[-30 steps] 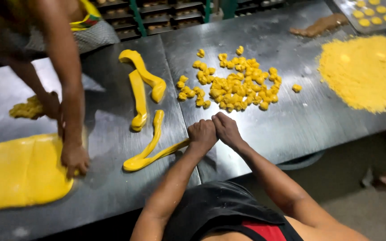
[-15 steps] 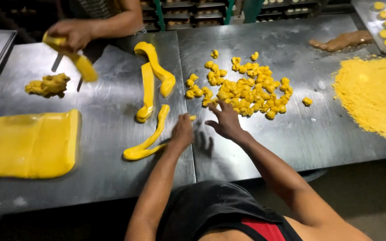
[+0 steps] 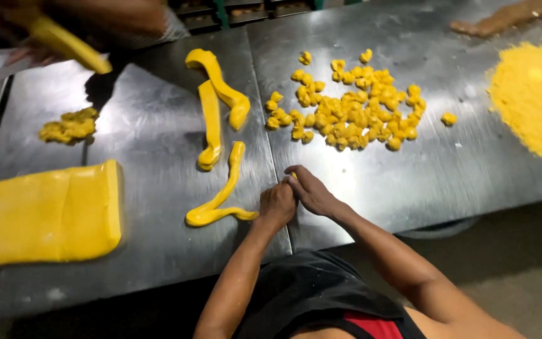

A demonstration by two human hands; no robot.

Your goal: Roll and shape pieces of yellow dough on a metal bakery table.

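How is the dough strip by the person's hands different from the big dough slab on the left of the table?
The dough strip is thin, long and wavy; the dough slab is broad, thick and roughly rectangular. The strip's lower end meets the left hand, with the right hand pressed against that hand; no hand touches the slab. The strip lies near the table's seam, the slab at the far left. Both are the same yellow and lie flat on the metal table.

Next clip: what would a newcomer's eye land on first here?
Bright yellow dough on a steel table: a heap of small dough pieces at centre, long dough strips beside it, a flat dough slab far left. The left hand and right hand meet at one strip's end.
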